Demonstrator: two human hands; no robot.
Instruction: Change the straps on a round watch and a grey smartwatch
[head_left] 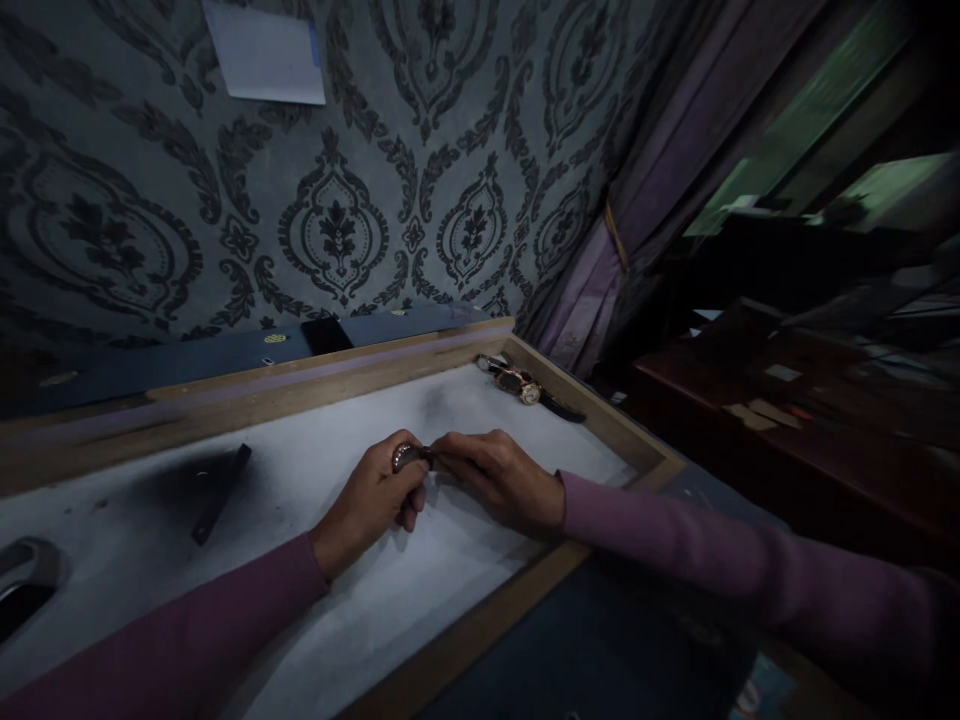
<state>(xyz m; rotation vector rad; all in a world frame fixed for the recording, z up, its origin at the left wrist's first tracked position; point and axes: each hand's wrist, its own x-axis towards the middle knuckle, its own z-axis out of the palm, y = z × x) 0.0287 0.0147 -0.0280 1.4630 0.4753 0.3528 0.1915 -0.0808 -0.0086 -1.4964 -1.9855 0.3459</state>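
My left hand (379, 490) is closed around a wristwatch (407, 457), with the thumb lying along its lower edge. The watch has a round dark face and a shiny, studded-looking rim. At its right side, my right hand (499, 475) has its fingers pressed together in a pinch, the fingertips meeting the watch's edge. What lies between those fingertips is hidden. Both hands are just above a white sheet (360, 640) inside a wooden-framed tray (592, 400). In the tray's far right corner several watches (517, 382) lie together, one with a dark strap.
A dark narrow strip (221, 495) lies on the sheet at left, and a grey band-shaped object (30, 580) sits at the near left. Behind the tray's back rail is a black phone-like slab (326, 336). A purple curtain (600, 270) hangs beyond the right corner, near a reddish table (787, 430).
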